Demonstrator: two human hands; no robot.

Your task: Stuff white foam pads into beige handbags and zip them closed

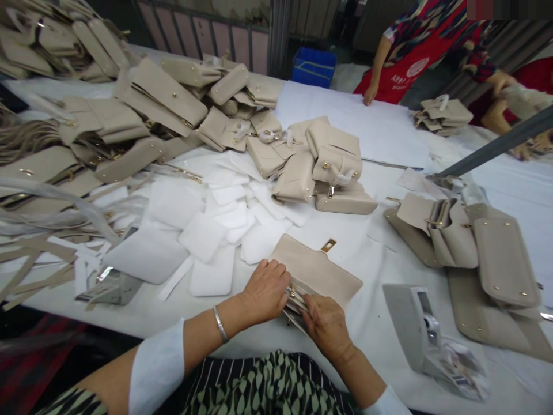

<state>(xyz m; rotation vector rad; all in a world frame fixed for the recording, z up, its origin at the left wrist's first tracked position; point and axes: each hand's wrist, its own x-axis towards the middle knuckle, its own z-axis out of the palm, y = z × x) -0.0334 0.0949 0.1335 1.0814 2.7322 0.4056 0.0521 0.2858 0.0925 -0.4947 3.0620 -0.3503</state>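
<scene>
**One head-worn view, forward and down**

Your single camera rides on your head, looking forward and down across the worktop (375, 256). Your patterned clothing (263, 389) lines the bottom edge, nearest the lens; your left grip (264, 291) and right grip (327, 327) are close, below centre. The blue bin (314, 67) stands farther off, near the top.

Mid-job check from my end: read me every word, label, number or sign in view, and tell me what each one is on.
Red apron of the person across the table: two lines of pale lettering, too blurred to quote reliably.
Same apron: a round pale emblem, its details too small to read.
Beige bag at the hands, blue bin: no text I can make out.
</scene>
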